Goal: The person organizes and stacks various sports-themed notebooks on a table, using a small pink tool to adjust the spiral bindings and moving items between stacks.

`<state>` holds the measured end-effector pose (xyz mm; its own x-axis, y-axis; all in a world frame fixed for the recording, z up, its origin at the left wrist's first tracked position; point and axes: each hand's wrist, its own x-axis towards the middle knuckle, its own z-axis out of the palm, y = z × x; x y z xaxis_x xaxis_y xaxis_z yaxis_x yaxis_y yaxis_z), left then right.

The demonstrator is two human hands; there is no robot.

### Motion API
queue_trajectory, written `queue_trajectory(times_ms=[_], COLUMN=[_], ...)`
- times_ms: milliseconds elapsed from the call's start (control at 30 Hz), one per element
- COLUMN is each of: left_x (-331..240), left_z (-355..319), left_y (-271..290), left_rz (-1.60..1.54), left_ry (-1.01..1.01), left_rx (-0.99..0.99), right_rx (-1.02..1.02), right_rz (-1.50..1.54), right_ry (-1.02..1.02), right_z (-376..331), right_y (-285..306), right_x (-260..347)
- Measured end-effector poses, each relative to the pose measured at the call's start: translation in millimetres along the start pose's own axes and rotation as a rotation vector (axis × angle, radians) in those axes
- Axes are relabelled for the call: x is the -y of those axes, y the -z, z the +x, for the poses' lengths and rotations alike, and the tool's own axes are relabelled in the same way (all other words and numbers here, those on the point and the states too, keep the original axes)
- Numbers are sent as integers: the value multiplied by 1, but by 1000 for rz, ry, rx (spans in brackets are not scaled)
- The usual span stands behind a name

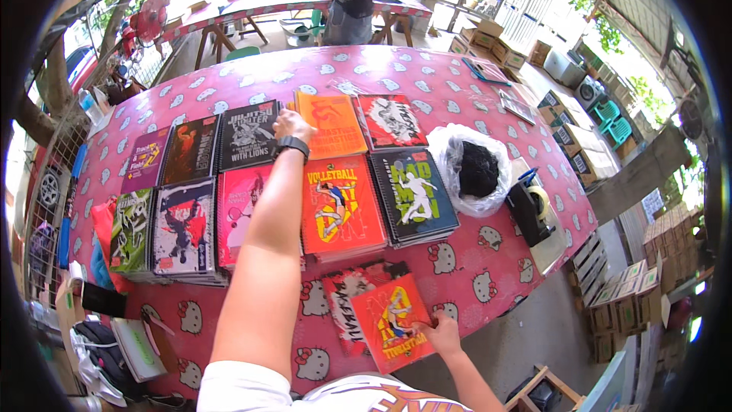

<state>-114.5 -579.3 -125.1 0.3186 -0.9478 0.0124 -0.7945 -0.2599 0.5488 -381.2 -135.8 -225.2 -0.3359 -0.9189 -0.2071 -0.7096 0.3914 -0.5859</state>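
Note:
My left hand [293, 129], wearing a dark watch, reaches across the stacks. Its fingers are bent and closed at the right edge of a black spiral notebook [248, 136], beside an orange notebook stack [329, 123]. Near the front edge of the table, my right hand [440, 333] grips the right side of a red-orange notebook [393, 324] with a yellow figure on its cover. That notebook partly covers another with a white, red and black cover [343, 309]. My left forearm hides part of a pink notebook [236, 202]; a red-orange volleyball notebook [343, 206] lies right of it.
More stacks stand in two rows, including a dark badminton notebook [415, 194] and a green one [132, 230]. Right of them are a plastic bag [457, 191] with black contents and a tape dispenser [530, 210]. A person [352, 0] stands beyond the pink table [488, 240].

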Motion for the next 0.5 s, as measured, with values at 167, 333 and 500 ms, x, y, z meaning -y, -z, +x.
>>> queue_trajectory(times_ms=[167, 333, 500], left_x=[6, 60, 29], left_z=[-62, -92, -125], left_y=[34, 46, -11], left_rz=[-573, -429, 36], left_ry=[-496, -152, 20], left_rx=[-348, -110, -192], right_rx=[-12, 106, 12], right_rz=[-192, -175, -72], right_ry=[2, 112, 321], right_z=[4, 8, 7], right_y=[4, 9, 5], right_x=[1, 29, 12])
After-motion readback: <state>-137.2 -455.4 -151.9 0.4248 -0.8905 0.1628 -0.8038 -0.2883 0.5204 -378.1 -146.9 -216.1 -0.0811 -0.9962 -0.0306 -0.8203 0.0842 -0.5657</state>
